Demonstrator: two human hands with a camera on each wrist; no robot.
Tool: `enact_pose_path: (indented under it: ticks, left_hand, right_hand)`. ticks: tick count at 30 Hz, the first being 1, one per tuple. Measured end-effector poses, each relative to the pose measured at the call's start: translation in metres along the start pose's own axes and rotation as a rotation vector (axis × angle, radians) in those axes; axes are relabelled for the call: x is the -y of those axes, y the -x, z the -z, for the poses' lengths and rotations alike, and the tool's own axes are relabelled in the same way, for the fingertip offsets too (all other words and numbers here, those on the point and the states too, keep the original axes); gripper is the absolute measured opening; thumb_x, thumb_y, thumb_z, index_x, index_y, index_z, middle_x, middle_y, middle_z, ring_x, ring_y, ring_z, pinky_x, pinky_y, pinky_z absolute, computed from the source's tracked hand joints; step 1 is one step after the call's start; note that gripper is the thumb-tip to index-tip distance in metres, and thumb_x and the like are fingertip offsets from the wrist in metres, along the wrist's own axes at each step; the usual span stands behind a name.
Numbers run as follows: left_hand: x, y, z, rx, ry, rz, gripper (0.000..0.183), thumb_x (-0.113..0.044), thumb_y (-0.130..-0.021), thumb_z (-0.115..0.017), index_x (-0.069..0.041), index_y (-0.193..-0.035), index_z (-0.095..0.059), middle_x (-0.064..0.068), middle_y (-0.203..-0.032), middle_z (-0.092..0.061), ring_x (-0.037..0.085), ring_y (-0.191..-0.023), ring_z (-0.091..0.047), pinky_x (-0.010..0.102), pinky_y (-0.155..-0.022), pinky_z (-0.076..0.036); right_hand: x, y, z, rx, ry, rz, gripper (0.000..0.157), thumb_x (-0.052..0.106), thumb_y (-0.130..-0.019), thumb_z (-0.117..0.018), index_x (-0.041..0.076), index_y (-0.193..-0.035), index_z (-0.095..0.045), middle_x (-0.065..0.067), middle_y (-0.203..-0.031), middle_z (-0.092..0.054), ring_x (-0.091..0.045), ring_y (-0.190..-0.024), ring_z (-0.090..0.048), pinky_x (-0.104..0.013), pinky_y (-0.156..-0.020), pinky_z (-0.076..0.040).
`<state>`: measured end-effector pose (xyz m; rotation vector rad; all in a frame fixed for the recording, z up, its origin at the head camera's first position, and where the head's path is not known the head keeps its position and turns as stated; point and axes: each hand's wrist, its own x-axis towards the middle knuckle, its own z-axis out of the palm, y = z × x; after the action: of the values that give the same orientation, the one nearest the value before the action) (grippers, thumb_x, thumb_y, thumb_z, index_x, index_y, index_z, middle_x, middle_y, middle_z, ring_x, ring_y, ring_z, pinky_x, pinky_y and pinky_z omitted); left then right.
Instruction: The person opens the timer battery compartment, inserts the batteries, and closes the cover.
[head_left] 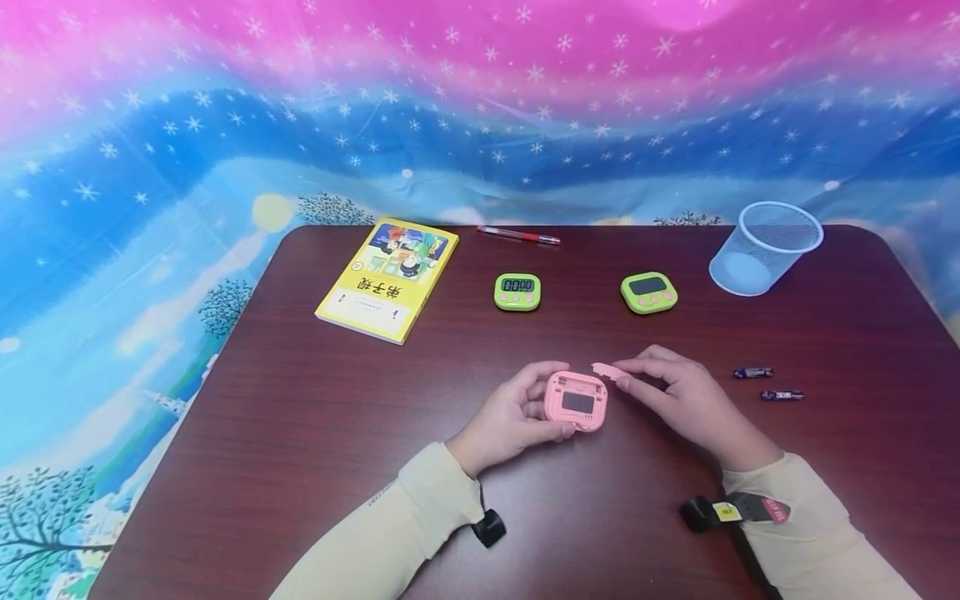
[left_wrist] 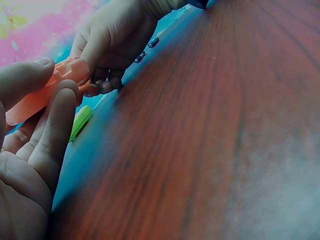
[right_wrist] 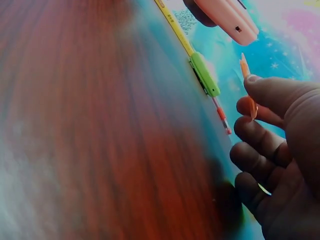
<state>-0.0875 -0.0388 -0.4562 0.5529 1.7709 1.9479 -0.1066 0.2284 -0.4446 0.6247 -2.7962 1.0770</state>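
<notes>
A pink digital timer (head_left: 576, 402) is held by my left hand (head_left: 517, 417), thumb at its lower edge and fingers behind. Its back faces up, showing an uncovered battery compartment with no batteries visible inside. Between thumb and fingers, my right hand (head_left: 686, 400) pinches a small pink battery cover (head_left: 609, 372), just right of the timer. In the right wrist view the cover (right_wrist: 246, 70) is seen edge-on, apart from the timer (right_wrist: 232, 22). Two small batteries, one a dark AAA-like cell (head_left: 753, 373) and the other a similar cell (head_left: 782, 395), lie right of my right hand.
Behind the hands lie a green timer (head_left: 517, 292) reading 00:00 and another green timer (head_left: 648, 293) with a blank screen. A yellow book (head_left: 386, 279) is at the back left, a red pen (head_left: 519, 235) at the far edge, a blue mesh basket (head_left: 765, 250) at the back right.
</notes>
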Motion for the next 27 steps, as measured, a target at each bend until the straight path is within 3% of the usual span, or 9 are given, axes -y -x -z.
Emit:
enact_pose_path:
  ticks: [11, 20, 27]
  left_hand:
    - [0.0005, -0.0002, 0.0001, 0.004, 0.026, 0.01, 0.076, 0.013, -0.084, -0.072, -0.002, -0.149, -0.036, 0.026, -0.132, -0.06, 0.018, -0.097, -0.07, 0.035, -0.085, -0.06]
    - [-0.0004, 0.001, 0.0002, -0.002, -0.001, 0.007, 0.076, 0.012, -0.085, -0.073, -0.003, -0.149, -0.036, 0.023, -0.134, -0.059, 0.018, -0.101, -0.07, 0.034, -0.087, -0.06]
    - [0.0002, -0.0004, -0.0003, 0.01, 0.007, 0.006, 0.076, 0.013, -0.085, -0.072, -0.001, -0.149, -0.035, 0.025, -0.133, -0.059, 0.017, -0.1, -0.069, 0.034, -0.087, -0.06]
  right_hand:
    - [0.0051, -0.0021, 0.0017, 0.108, 0.121, -0.067, 0.02, 0.017, -0.087, -0.08, 0.012, -0.107, -0.08, 0.005, -0.086, -0.057, -0.012, -0.077, -0.054, -0.032, -0.066, -0.047]
    - [0.0037, -0.0042, -0.0025, 0.088, 0.119, -0.075, 0.012, 0.014, -0.086, -0.08, 0.015, -0.098, -0.079, 0.004, -0.088, -0.062, -0.015, -0.081, -0.059, -0.037, -0.072, -0.05]
    - [0.0021, -0.0022, -0.0019, 0.061, 0.095, -0.079, 0.013, 0.014, -0.086, -0.081, 0.017, -0.099, -0.079, 0.006, -0.087, -0.062, -0.013, -0.077, -0.055, -0.032, -0.068, -0.047]
